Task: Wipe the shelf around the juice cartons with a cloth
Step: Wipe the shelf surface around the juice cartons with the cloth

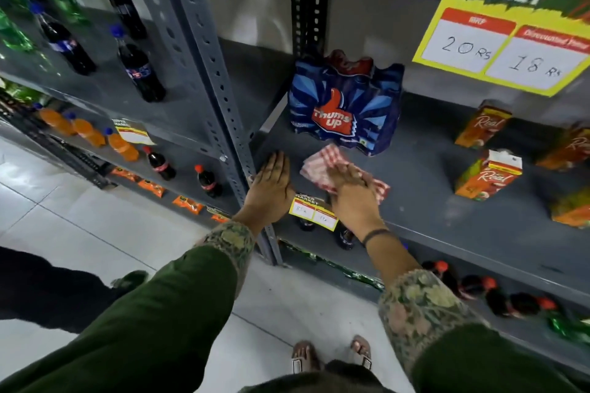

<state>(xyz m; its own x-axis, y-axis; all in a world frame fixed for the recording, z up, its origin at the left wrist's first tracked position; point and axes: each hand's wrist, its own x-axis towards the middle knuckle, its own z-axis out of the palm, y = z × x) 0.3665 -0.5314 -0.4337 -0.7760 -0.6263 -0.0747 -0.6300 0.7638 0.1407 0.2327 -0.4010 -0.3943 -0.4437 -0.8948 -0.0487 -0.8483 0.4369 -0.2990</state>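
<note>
A red-and-white checked cloth (322, 162) lies on the grey shelf (424, 201), just in front of a blue Thums Up multipack (346, 105). My right hand (352, 191) presses flat on the cloth. My left hand (271, 188) rests flat on the shelf's front left corner, beside the upright post, holding nothing. Orange juice cartons stand to the right: one near the front (488, 174), one behind it (483, 123), more at the right edge (571, 147).
A perforated grey post (210, 73) divides this bay from the left one, which holds cola, green and orange bottles. A yellow price sign (510, 25) hangs above. A small price tag (314, 214) clips to the shelf edge. Bottles lie on the lower shelf.
</note>
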